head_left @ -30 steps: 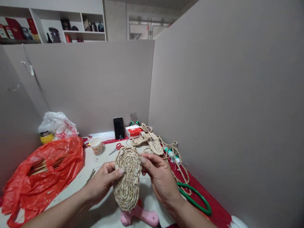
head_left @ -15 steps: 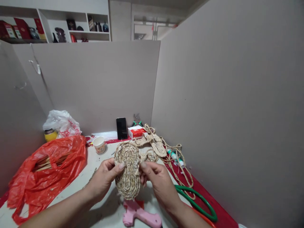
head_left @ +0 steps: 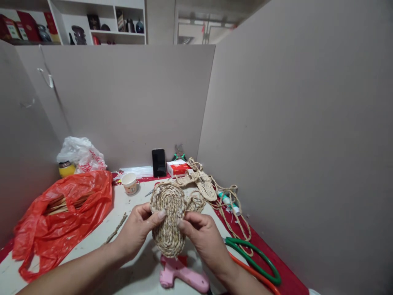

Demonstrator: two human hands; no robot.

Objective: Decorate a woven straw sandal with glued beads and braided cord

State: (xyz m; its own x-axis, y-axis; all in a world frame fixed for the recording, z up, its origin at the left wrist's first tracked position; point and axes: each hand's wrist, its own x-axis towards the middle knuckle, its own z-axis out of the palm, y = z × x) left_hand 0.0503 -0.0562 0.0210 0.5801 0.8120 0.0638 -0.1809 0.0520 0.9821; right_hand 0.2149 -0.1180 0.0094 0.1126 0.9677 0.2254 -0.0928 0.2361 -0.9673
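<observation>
A sole-shaped piece of coiled straw rope (head_left: 168,229), narrow at its waist, is held upright above the table between both hands. My left hand (head_left: 138,227) grips its left edge, thumb on the front face and fingers behind. On the right edge, my right hand (head_left: 204,235) pinches the woven sole with thumb and forefinger; its other fingers are partly hidden. Directly below the sole lies a pink glue gun (head_left: 182,274) on the table. Behind it, a paler woven sole (head_left: 206,186) rests among loose straw rope (head_left: 225,192).
A red plastic bag (head_left: 92,192) with dry strips lies left, near a paper cup (head_left: 129,183) and a twig (head_left: 116,229). A phone (head_left: 159,163) leans at the back beside a red-white box (head_left: 178,168). Green-handled scissors (head_left: 258,258) lie right. Grey partitions (head_left: 123,98) enclose the table.
My right thumb has shifted slightly down and inward along the sole's edge. The view has tilted a little downward, and the twig at left shows more fully. Both hands still hold the sole.
</observation>
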